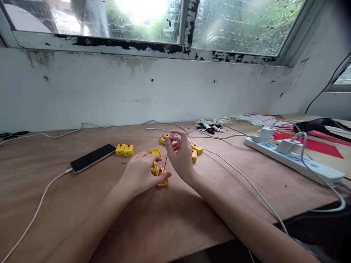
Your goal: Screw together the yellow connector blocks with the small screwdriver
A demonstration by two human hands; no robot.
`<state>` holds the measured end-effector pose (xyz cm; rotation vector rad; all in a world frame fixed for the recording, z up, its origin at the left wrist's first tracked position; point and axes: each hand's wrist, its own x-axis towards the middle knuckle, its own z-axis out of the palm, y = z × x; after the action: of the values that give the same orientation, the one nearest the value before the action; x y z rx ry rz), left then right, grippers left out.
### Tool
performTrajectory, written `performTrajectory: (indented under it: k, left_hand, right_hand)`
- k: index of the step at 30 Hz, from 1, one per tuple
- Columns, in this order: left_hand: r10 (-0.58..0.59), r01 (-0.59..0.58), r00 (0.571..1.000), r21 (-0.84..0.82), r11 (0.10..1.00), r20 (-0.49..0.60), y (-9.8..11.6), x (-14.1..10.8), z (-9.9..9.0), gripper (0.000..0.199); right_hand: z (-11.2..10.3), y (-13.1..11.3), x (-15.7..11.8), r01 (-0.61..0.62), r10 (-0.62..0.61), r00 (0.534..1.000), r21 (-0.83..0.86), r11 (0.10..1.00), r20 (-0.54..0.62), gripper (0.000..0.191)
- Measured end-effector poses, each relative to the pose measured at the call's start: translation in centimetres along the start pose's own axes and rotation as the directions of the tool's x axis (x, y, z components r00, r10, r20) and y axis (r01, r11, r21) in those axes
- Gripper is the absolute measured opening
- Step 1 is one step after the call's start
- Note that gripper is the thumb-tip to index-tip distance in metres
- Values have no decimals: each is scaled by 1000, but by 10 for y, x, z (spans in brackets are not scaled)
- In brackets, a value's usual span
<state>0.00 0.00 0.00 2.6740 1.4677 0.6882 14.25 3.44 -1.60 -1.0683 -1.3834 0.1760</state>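
Note:
My right hand is closed round the purplish see-through handle of a screwdriver. Its thin shaft points down, and the tip meets a small yellow plastic box with a red button and thin metal pins. Around that box on the table curls my left hand, thumb on the near side and fingers on the far side. Close to the fingers lie an open yellow shell and another yellow piece. Part of the box is hidden by my left thumb.
Paired yellow boxes sit beside a black phone on its cable. More yellow boxes lie right of my hand. Black and white small parts are piled at the back. A white power strip with plugs and trailing cables stands right.

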Motion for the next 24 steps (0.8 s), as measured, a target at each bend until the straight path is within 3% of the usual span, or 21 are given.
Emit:
performTrajectory:
  k: [4,7,17,24]
  left_hand:
    - [71,-65,993,-64,996,96,-3,-7,10,37]
    - [38,-23,991,-111,994,127,-4,-9,14,32]
    - [38,-21,992,-135,991,122,-7,-8,15,34]
    - [19,-5,996,-154,988,89,-6,-10,18,31]
  right_hand:
    - [-1,0,1,12,-12,1000,12,1000,-17,30]
    - [-2,-2,2,12,-12,1000,13,1000,-25,32]
    - [-3,-1,2,28,-39,990,85,996,134,23]
    - [-5,-6,4,58,-57,998,-8,998,39,26]
